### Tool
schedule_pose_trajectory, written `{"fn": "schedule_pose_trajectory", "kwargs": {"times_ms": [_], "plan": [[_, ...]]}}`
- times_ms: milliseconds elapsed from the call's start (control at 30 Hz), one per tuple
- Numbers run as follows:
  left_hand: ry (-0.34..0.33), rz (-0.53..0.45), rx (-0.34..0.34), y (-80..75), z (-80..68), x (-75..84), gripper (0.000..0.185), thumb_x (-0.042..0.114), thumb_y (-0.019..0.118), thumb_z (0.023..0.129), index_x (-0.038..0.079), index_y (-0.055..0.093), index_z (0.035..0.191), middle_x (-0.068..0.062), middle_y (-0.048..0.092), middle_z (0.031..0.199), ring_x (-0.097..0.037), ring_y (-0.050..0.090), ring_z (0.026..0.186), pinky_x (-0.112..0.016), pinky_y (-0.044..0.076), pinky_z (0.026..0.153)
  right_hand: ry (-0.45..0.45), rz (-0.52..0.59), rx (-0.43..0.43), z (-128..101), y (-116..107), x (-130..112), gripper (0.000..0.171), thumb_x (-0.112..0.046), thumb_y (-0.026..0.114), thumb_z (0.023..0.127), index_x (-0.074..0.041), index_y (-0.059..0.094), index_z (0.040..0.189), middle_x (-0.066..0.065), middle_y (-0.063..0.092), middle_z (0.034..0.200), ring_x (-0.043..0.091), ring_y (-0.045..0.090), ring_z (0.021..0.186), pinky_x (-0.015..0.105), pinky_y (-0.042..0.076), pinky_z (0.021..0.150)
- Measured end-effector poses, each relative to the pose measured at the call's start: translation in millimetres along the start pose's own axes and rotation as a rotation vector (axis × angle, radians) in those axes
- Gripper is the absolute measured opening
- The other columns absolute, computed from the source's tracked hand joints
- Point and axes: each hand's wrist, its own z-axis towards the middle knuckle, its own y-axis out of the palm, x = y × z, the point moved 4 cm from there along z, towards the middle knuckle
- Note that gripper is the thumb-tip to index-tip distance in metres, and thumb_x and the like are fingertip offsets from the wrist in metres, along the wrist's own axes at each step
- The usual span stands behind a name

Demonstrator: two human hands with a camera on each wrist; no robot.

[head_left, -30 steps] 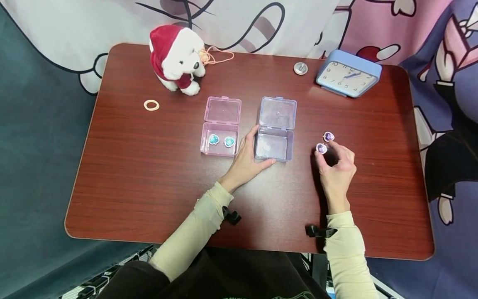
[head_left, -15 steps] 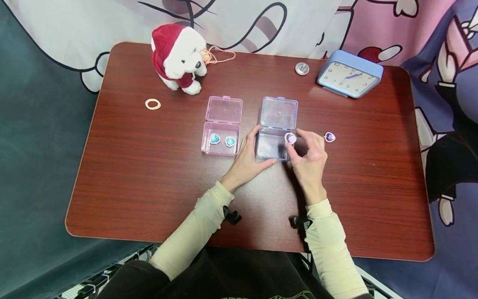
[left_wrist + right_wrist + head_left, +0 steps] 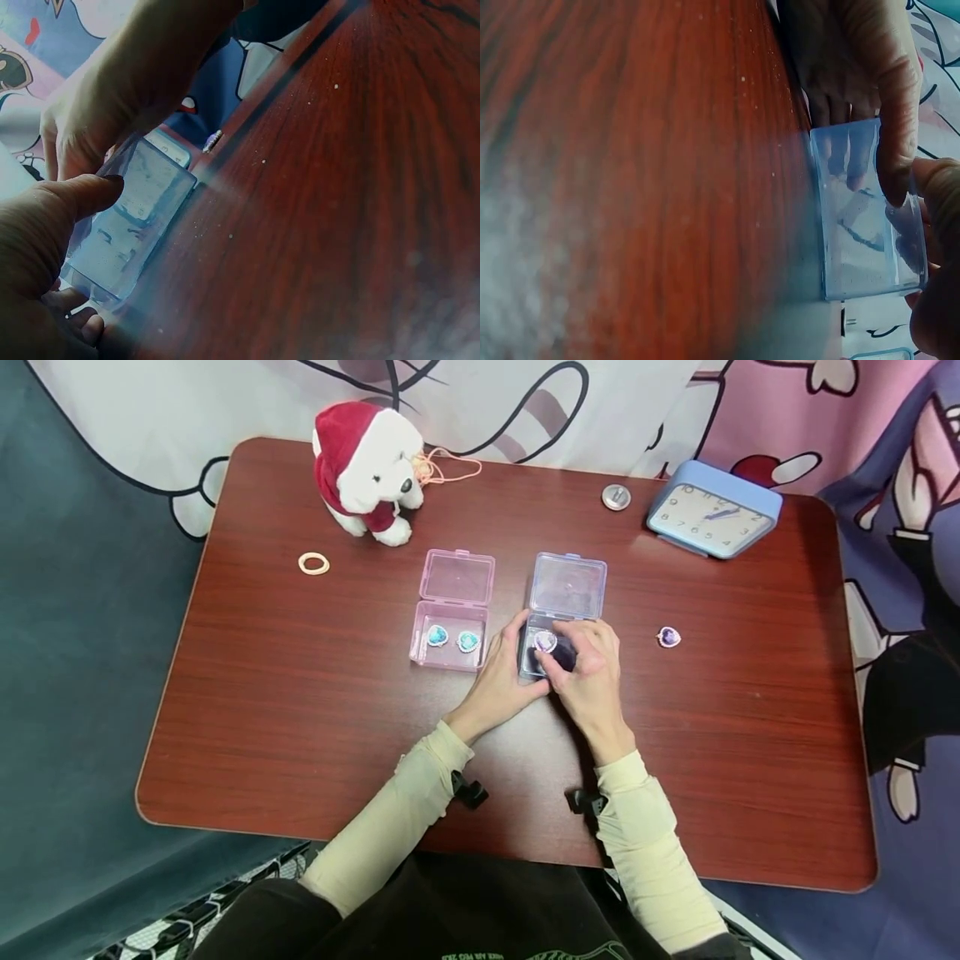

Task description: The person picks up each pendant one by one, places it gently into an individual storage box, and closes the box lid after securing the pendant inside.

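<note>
Now my right hand [image 3: 588, 672] pinches the purple gem [image 3: 545, 641] directly over the blue box [image 3: 534, 662], which my left hand [image 3: 498, 681] grips.

Both hands are crowding the clear bluish plastic box [image 3: 564, 610]: the left hand [image 3: 501, 681] is blocking its left and near sides, and the right hand [image 3: 588, 672] is covering its tray from the near right, so only the raised lid at the far side is standing unobstructed. The clear pink plastic box [image 3: 452, 610] is sitting just left of it, leaving only a narrow gap, which the left hand's fingers are filling. Bare reddish-brown wooden tabletop [image 3: 300, 718] is stretching wide to the left and right of the arms. A lone purple heart-shaped gem [image 3: 669, 637] is lying on the right stretch. Along the far edge, a white plush dog in a red hat [image 3: 367, 468], a light blue alarm clock [image 3: 712, 512] and a small round metal piece [image 3: 616, 497] are standing in the way; a beige hair tie [image 3: 313, 562] is lying far left.
</note>
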Motion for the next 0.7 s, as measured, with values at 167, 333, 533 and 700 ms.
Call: {"fn": "schedule_pose_trajectory", "kwargs": {"times_ms": [167, 333, 533, 700], "plan": [[0.001, 0.0, 0.004, -0.6, 0.3, 0.3, 0.108, 0.019, 0.084, 0.08, 0.013, 0.021, 0.167, -0.018, 0.04, 0.162, -0.03, 0.04, 0.145, -0.047, 0.036, 0.121, -0.026, -0.024, -0.016, 2.0, 1.9, -1.7, 0.044, -0.01, 0.091, 0.079, 0.005, 0.075, 0.117, 0.023, 0.075, 0.11, 0.042, 0.059, 0.112, 0.055, 0.037, 0.109], [0.003, -0.005, -0.003, -0.2, 0.9, 0.4, 0.108, 0.022, 0.085, 0.081, 0.014, 0.02, 0.167, -0.019, 0.039, 0.163, -0.03, 0.04, 0.146, -0.047, 0.035, 0.122, -0.043, -0.051, -0.031, 2.3, 2.3, -1.1, 0.044, -0.012, 0.091, 0.08, 0.005, 0.075, 0.117, 0.023, 0.074, 0.111, 0.041, 0.06, 0.112, 0.056, 0.037, 0.109], [0.004, -0.004, 0.003, 0.2, 1.0, -0.4, 0.108, 0.02, 0.085, 0.08, 0.013, 0.02, 0.167, -0.019, 0.038, 0.163, -0.03, 0.04, 0.145, -0.048, 0.036, 0.121, -0.031, -0.036, -0.023, 1.6, 1.0, -0.2, 0.044, -0.012, 0.089, 0.081, 0.004, 0.074, 0.119, 0.022, 0.075, 0.113, 0.042, 0.06, 0.114, 0.055, 0.036, 0.111], [0.005, -0.007, 0.005, 0.4, 0.1, -0.9, 0.11, 0.022, 0.088, 0.081, 0.013, 0.02, 0.167, -0.02, 0.04, 0.161, -0.03, 0.044, 0.14, -0.048, 0.04, 0.117, 0.021, 0.052, 0.066, -0.7, -7.7, 2.1, 0.029, 0.0, 0.078, 0.085, 0.002, 0.076, 0.114, 0.018, 0.075, 0.114, 0.04, 0.062, 0.114, 0.048, 0.043, 0.107]]}}
